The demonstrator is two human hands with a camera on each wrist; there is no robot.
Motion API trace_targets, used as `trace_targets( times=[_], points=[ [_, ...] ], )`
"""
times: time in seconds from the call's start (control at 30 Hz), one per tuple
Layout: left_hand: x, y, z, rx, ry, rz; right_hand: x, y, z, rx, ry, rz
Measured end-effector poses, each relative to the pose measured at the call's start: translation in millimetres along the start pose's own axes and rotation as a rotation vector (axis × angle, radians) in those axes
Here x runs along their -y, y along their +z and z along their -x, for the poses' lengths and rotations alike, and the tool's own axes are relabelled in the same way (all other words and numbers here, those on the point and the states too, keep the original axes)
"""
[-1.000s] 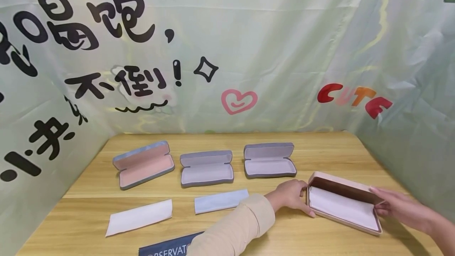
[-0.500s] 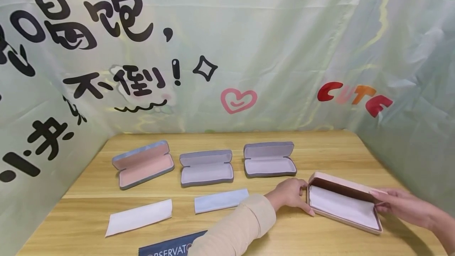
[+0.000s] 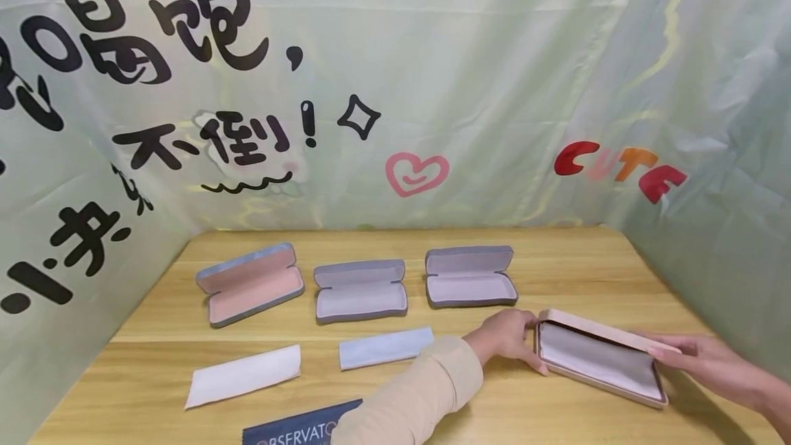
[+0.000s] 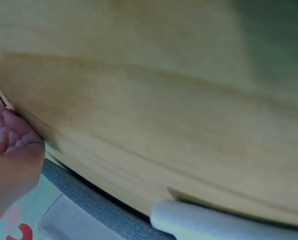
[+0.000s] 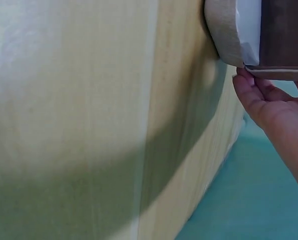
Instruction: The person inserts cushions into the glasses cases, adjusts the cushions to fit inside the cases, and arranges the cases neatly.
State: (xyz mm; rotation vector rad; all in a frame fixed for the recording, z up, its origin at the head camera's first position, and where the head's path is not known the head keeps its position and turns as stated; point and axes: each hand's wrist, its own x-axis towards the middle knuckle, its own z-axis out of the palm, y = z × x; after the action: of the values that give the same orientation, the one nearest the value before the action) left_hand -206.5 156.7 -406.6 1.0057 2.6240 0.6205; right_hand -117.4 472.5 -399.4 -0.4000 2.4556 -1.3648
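Observation:
A pink glasses case (image 3: pixel 608 332) with a white cloth (image 3: pixel 596 356) lying inside stands at the right of the table, its lid partly lowered over the base. My left hand (image 3: pixel 508 336) grips the case's left end, thumb at the front corner and fingers at the back. At the other end, my right hand (image 3: pixel 711 362) holds the lid, with the thumb on its front edge. In the right wrist view, the fingers of the right hand (image 5: pixel 279 110) are at the corner of the case (image 5: pixel 223 32). The left wrist view shows the left hand (image 4: pixel 18 145) at the frame's edge.
Three open glasses cases stand farther back: a blue one with pink lining (image 3: pixel 253 294) and two grey ones, middle (image 3: pixel 361 299) and right (image 3: pixel 471 287). Nearer lie a white cloth (image 3: pixel 244 376), a light blue cloth (image 3: pixel 383 349) and a dark blue printed cloth (image 3: pixel 296 426), partly behind the left sleeve.
The pink case's lid has tilted down and forward under my right hand, narrowing its opening. My left hand keeps its hold on the left end.

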Motion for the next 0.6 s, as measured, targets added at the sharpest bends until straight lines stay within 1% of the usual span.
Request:
trace_targets(
  times=[0.07, 0.17, 0.23, 0.27, 0.37, 0.43, 0.6],
  points=[
    [-0.4, -0.4, -0.3, 0.001, 0.0, -0.005, 1, 3.3, 2, -0.064, 0.004, 0.088],
    [-0.8, -0.6, -0.4, 0.006, -0.004, -0.02, 3, 9.1, 4, -0.135, 0.036, 0.174],
    [-1.3, -0.5, -0.4, 0.005, -0.005, -0.026, 5, 12.2, 5, -0.165, 0.051, 0.211],
    [-1.6, -0.4, -0.4, 0.006, -0.003, -0.03, 6, 13.4, 5, -0.173, 0.055, 0.216],
    [-2.2, -0.1, -0.4, 0.001, 0.0, -0.024, 6, 14.9, 6, -0.191, 0.025, 0.231],
    [-2.4, -0.3, -0.1, 0.0, -0.002, -0.02, 6, 15.4, 7, -0.194, -0.009, 0.243],
    [-1.2, 0.4, 0.8, -0.006, 0.001, -0.024, 5, 18.5, 9, -0.221, 0.01, 0.29]
  ],
)
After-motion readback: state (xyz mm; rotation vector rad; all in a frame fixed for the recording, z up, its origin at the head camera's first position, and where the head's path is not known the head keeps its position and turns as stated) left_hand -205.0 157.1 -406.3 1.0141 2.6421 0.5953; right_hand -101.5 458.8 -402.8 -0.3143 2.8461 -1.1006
